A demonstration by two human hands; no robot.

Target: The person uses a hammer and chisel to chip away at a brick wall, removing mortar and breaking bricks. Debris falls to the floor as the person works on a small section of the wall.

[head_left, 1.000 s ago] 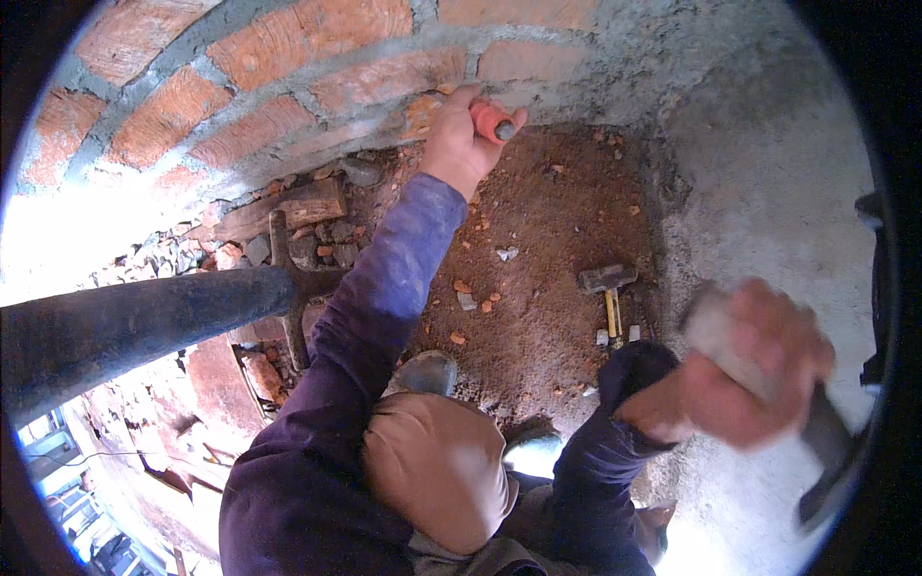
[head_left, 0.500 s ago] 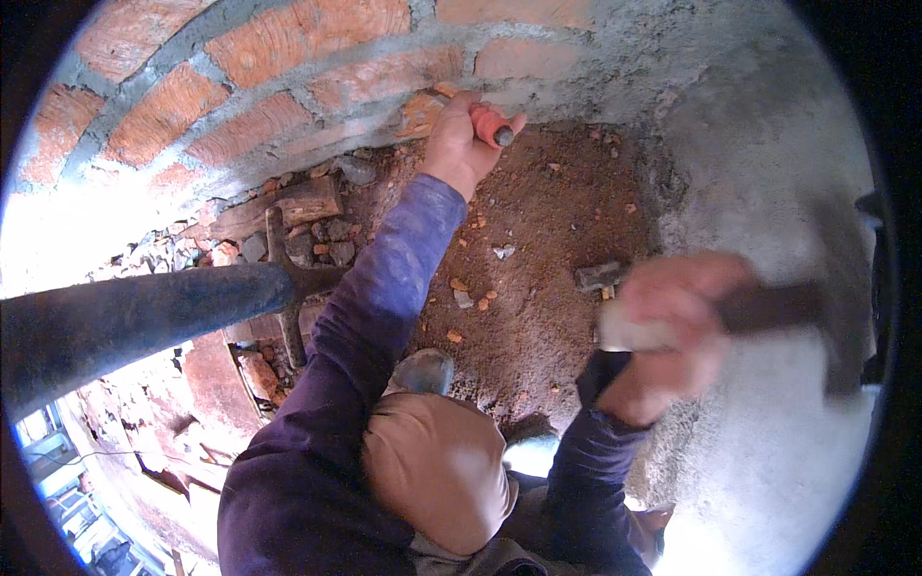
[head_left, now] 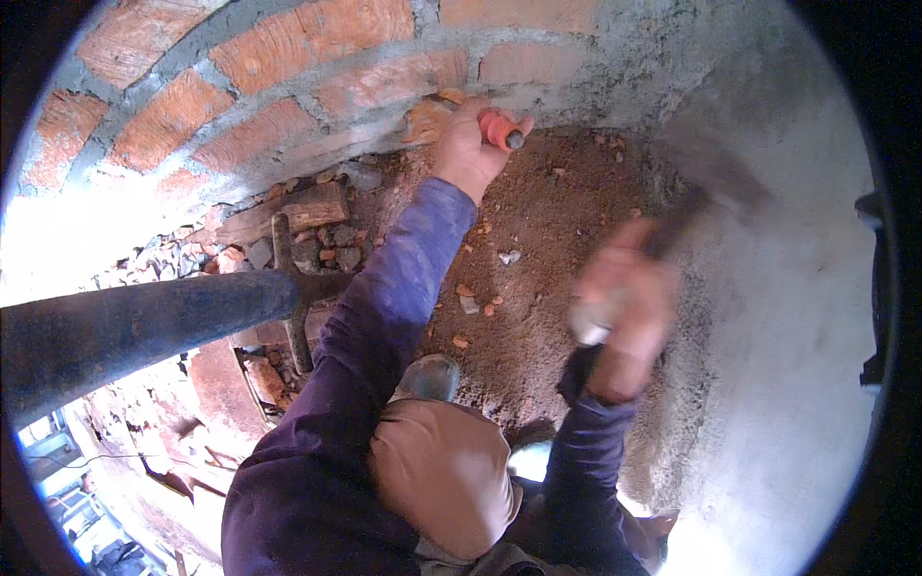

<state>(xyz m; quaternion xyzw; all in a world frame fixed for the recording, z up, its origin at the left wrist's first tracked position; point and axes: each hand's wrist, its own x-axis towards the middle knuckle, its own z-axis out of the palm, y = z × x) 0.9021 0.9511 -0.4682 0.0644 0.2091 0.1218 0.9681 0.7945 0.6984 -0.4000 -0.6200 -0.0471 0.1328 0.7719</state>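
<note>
My left hand (head_left: 465,152) is wrapped round a chisel with a red-orange grip (head_left: 498,130), its round metal end turned toward me. The chisel's tip is mostly hidden behind my fingers, against a chipped brick (head_left: 426,122) at the foot of the wall. To the right, my right hand (head_left: 636,298) grips a hammer (head_left: 722,180) by its handle. Hand and hammer are both smeared by motion, and the head is raised up and to the right, apart from the chisel.
A brick wall (head_left: 312,36) with grey mortar curves along the far side; a grey plastered wall (head_left: 788,317) stands at right. A thick dark pole (head_left: 154,322) juts in from the left, near a wooden block (head_left: 288,213) and rubble. Loose chips lie on brown soil (head_left: 538,288).
My right hand has swung the hammer leftward, and its head has come up and in from the far right. My left hand keeps the chisel at about the same spot on the brick.
</note>
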